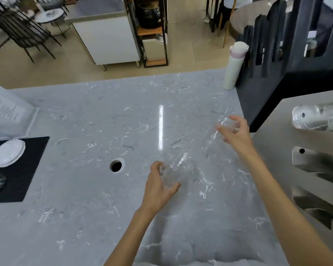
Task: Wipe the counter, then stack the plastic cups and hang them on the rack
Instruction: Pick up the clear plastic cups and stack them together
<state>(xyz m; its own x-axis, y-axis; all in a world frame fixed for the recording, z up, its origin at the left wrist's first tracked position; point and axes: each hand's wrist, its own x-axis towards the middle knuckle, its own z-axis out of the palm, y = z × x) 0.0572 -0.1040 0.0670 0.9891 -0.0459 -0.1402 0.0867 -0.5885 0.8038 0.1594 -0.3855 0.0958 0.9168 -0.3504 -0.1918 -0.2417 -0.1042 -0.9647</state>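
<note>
While held apart, 2 empty cups.

My one head-worn camera looks forward and steeply down, close over the grey marbled stone bench before me.

A white bottle stands upright; white lids rest on a black mat.
</note>
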